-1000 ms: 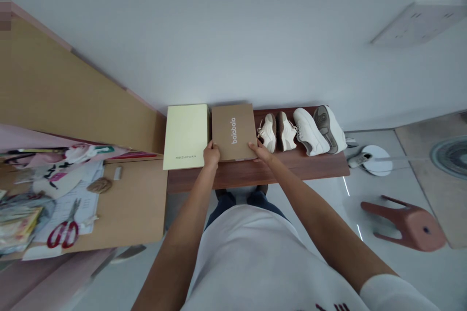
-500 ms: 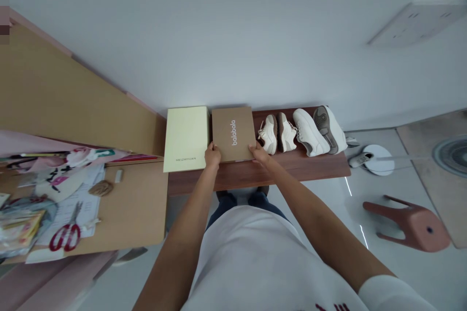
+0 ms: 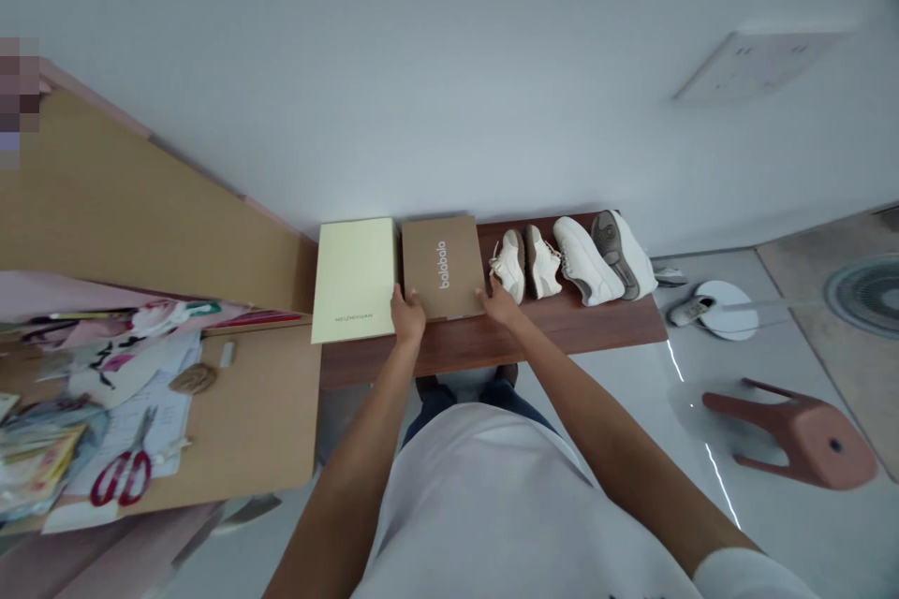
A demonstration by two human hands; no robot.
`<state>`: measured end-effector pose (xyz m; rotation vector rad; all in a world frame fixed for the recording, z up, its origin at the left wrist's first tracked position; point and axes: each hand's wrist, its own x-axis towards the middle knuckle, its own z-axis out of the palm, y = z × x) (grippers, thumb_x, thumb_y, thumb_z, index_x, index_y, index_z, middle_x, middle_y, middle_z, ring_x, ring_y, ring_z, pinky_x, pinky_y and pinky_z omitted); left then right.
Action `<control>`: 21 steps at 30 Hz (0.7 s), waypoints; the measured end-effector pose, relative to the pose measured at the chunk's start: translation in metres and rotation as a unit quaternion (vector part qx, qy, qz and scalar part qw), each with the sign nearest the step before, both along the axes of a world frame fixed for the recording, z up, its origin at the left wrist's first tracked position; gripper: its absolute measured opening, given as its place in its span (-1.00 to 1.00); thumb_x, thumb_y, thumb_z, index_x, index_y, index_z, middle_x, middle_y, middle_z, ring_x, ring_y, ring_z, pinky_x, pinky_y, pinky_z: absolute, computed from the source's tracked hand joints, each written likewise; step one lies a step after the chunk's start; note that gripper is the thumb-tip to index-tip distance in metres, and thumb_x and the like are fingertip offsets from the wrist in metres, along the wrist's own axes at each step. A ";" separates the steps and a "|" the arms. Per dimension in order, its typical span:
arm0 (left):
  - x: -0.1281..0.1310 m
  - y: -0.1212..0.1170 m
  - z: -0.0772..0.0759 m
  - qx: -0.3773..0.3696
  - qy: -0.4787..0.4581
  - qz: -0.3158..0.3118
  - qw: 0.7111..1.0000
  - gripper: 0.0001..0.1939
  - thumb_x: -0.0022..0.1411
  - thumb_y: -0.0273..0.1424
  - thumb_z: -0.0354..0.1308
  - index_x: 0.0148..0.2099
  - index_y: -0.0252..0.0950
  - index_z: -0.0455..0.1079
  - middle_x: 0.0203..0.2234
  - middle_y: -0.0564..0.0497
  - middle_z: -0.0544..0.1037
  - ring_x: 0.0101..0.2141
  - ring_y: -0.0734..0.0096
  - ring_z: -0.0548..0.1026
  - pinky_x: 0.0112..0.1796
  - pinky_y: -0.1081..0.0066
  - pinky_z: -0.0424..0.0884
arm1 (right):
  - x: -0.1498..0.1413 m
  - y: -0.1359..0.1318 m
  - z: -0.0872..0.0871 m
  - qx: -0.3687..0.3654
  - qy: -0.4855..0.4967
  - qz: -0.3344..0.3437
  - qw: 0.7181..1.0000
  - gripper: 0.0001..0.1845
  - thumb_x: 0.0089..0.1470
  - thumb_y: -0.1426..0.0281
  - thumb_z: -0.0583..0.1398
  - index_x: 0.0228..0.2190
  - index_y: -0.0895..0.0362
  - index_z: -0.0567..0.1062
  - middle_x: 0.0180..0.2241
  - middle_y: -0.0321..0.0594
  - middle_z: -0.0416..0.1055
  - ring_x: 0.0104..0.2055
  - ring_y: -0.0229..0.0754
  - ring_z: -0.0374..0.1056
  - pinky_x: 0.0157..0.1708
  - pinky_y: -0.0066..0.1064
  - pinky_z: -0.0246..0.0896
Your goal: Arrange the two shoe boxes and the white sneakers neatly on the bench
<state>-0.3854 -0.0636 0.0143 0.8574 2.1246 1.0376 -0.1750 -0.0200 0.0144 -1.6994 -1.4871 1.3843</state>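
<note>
Gripping brown box [image 3: 442, 266] at near corners, left hand [image 3: 408, 317], right hand [image 3: 500, 303], box between them

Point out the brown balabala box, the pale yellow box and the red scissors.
brown balabala box [image 3: 442, 267], head view, lid top.
pale yellow box [image 3: 355, 279], head view, lid centre.
red scissors [image 3: 121, 474], head view, handles.
</note>
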 end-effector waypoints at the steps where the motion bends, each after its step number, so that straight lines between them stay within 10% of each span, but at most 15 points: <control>1: 0.006 -0.005 0.005 0.021 0.013 -0.011 1.000 -0.42 0.36 -0.23 0.09 0.35 -0.33 0.22 0.32 -0.26 0.29 0.35 0.12 0.18 0.34 0.22 0.01 | 0.008 0.000 0.004 0.009 -0.016 -0.011 1.000 -0.29 0.16 0.10 0.21 0.25 0.14 0.32 0.23 0.07 0.35 0.32 0.13 0.22 0.34 0.04 0.01; 10: 0.096 0.004 0.028 0.086 -0.045 -0.160 0.982 -0.40 0.35 -0.21 0.14 0.37 -0.22 0.19 0.33 -0.20 0.27 0.34 0.14 0.20 0.32 0.18 0.08 | 0.109 0.005 0.028 0.074 -0.045 -0.101 0.991 -0.23 0.07 0.03 0.28 0.22 0.12 0.38 0.23 0.04 0.36 0.26 0.15 0.30 0.27 0.04 0.15; 21: 0.179 0.028 -0.004 0.054 -0.091 -0.210 0.972 -0.40 0.22 -0.36 0.26 0.29 -0.31 0.29 0.24 -0.27 0.38 0.28 0.03 0.29 0.28 0.13 0.15 | 0.165 0.015 0.006 0.055 -0.052 -0.084 0.994 -0.26 0.10 0.15 0.27 0.25 0.16 0.31 0.20 0.05 0.38 0.21 0.06 0.35 0.26 -0.05 0.17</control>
